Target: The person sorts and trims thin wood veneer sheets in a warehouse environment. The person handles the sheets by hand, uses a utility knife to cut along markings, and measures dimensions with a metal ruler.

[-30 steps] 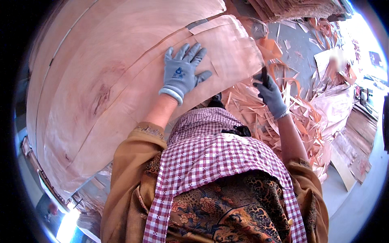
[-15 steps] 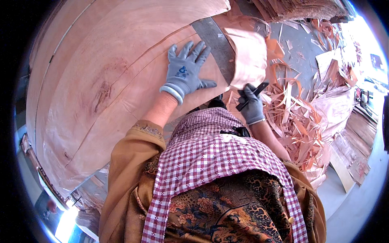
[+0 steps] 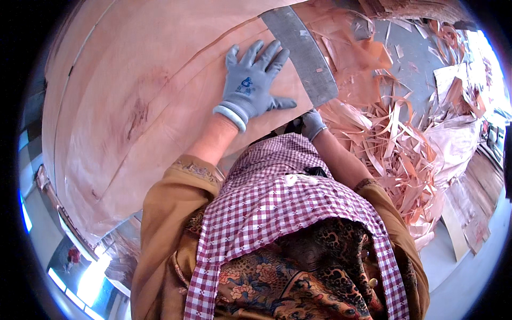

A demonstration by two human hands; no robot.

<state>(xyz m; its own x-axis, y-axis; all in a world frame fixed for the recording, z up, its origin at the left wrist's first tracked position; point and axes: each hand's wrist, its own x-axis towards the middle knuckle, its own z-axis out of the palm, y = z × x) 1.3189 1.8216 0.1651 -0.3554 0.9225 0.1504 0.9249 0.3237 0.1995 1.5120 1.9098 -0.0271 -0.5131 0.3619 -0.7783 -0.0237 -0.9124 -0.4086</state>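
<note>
From the head view, a gloved left hand lies flat, fingers spread, atop wood veneer stretching lengthwise leftward from the bench's bare right end; the right hand, by the near right corner, is partly hidden, its grip impossible to tell.

A wood-veneer workshop is surrounding the broad veneer sheets: ribbon-like offcuts are lying heaped to their right, scraps are littering the grey floor, and a rough-edged veneer stack is sitting beyond their far right corner.
</note>
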